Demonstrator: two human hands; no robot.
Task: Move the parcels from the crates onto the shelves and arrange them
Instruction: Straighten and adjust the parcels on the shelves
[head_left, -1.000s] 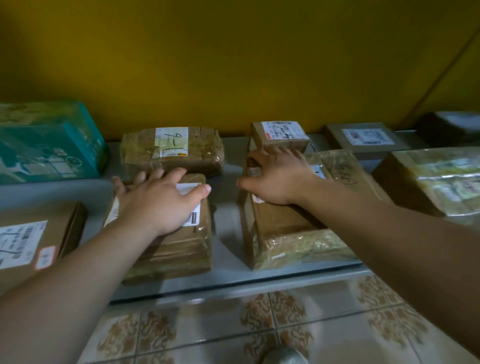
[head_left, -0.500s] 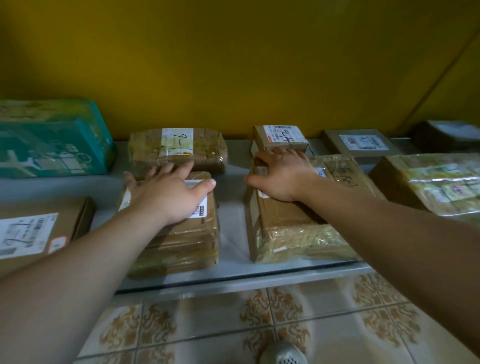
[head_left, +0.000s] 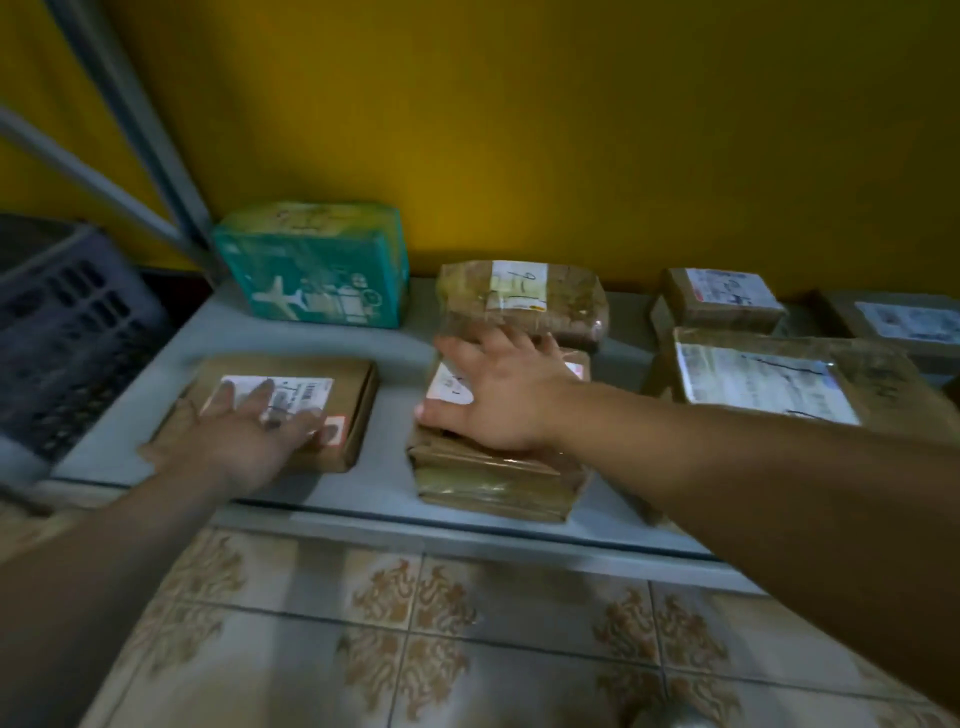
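Flat cardboard parcel (head_left: 353, 395) lies front left on the shelf (head_left: 384, 478) under the left hand (head_left: 249, 436), whose straight, spread fingers rest on it. Just beside it, the right hand (head_left: 498, 395) rests open-fingered atop a tape-wrapped parcel (head_left: 493, 478). A dark crate (head_left: 67, 332) stands left of the shelf.

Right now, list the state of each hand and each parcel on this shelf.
left hand: open, flat on the flat brown parcel.
right hand: open, fingers spread on the taped parcel.
teal box: standing at the back, untouched.
wrapped parcel: lying at the back, label up.
small box: lying at the back, label up.
large parcel: lying flat, label up, untouched.
crate: beside the shelf, contents hidden.
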